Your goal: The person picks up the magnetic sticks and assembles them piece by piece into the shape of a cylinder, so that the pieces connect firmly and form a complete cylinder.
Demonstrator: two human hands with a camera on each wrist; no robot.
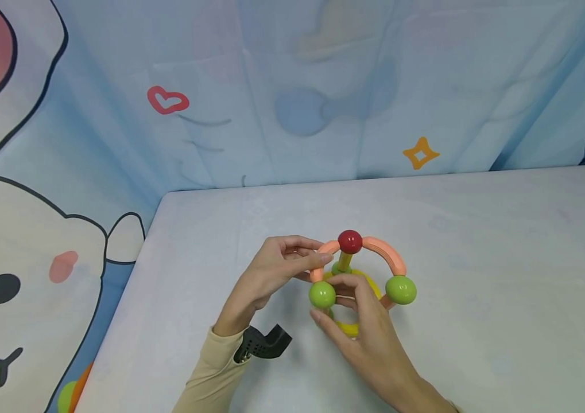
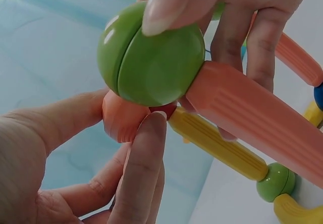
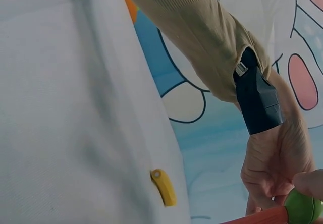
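Observation:
A toy frame of thick rods and round balls is held between both hands, low and right of the middle in the head view. My left hand (image 1: 271, 272) pinches a curved orange rod (image 2: 123, 117) between thumb and fingers, beside the red ball (image 1: 350, 241). My right hand (image 1: 370, 338) holds the green ball (image 2: 151, 55) at that rod's lower end, its thumb pressed on the ball. A straight yellow rod (image 2: 219, 143) runs from the red ball to another green ball (image 2: 276, 182). Fingers partly hide the lower yellow curved pieces.
A white-covered table (image 1: 504, 258) lies beneath the hands. Behind it hangs a blue cartoon-printed curtain (image 1: 220, 132). A short curved yellow piece (image 3: 164, 187) appears on the table in the right wrist view. The left wrist carries a black camera mount (image 1: 266, 343).

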